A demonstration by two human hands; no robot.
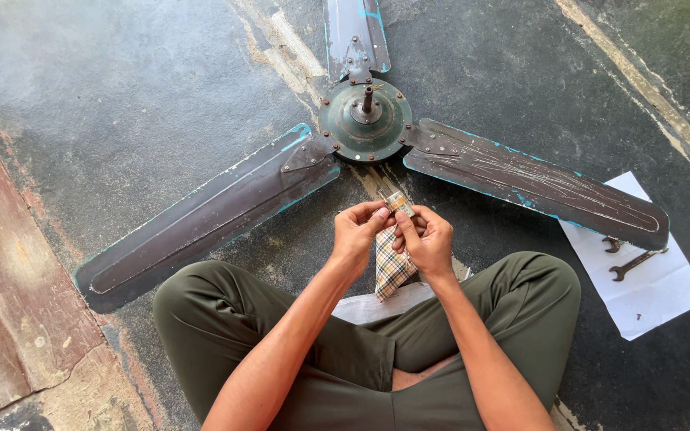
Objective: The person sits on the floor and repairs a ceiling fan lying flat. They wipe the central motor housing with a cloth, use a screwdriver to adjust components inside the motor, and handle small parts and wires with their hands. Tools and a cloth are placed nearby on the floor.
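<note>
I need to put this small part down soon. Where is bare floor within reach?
Bare dark floor lies beyond the long dark fan blade, and a patch between the round green motor hub and the white paper sheet. The sheet holds two spanners but has bare room below them. It is crowded between the left hand and right hand, around the checked cloth.

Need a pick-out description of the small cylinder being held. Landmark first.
Start at the ceiling fan lying flat on the dark floor, then drop straight down from its round hub. Both hands, left hand and right hand, pinch a small pale cylinder above a checked cloth; it alone is held.
</note>
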